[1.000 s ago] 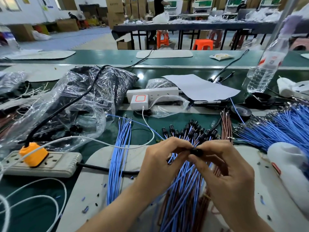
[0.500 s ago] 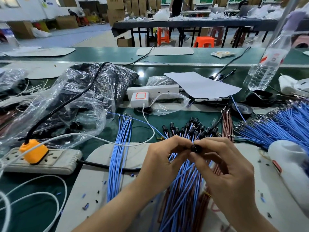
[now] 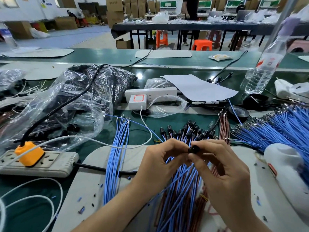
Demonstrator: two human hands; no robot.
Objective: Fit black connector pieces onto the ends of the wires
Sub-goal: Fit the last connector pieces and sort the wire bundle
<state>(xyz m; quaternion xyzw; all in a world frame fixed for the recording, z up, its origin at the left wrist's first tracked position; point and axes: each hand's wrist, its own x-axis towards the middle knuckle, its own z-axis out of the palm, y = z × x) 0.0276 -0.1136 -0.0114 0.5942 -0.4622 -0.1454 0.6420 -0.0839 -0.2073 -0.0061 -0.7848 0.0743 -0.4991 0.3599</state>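
The right hand (image 3: 224, 173) pinches a black connector (image 3: 194, 149) with its fingertips. The left hand (image 3: 160, 161) pinches a blue wire (image 3: 173, 180) just beside it, above the bundle (image 3: 177, 201).

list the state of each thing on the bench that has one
left hand: pinching wire ends
right hand: pinching the black connector
orange plug: seated in the grey power strip
white charger: plugged into the white power strip
water bottle: upright, nearly empty
clear bag: open
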